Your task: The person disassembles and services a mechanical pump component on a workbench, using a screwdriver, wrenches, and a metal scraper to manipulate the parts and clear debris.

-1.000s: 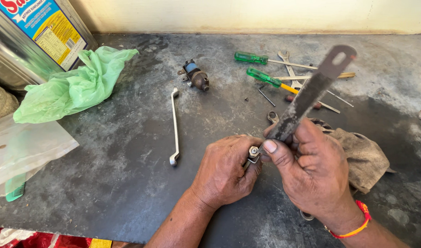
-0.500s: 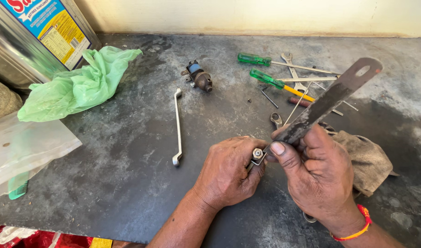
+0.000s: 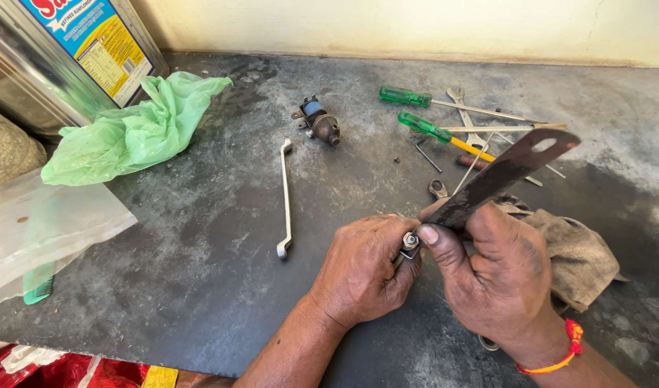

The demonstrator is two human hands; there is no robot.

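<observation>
The left hand's grip (image 3: 365, 269) is closed on a small silver bolt-and-nut part (image 3: 410, 241) at lower centre; the right hand's grip (image 3: 498, 269) clamps a dark flat metal bar with a slotted end (image 3: 505, 172), angled toward upper right. Farther up the grey surface (image 3: 200, 237) lie a bent silver ring spanner (image 3: 286, 197) and two green-handled screwdrivers (image 3: 416, 122).

Green-handled screwdrivers (image 3: 416, 123), pale green plastic bag (image 3: 135, 129), dark metal strip (image 3: 505, 172), brown rag (image 3: 577, 255).

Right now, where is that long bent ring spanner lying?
In the head view the ring spanner lies flat on the dark worktop, left of the hands, between the crumpled green plastic bag and the small metal part.
</observation>
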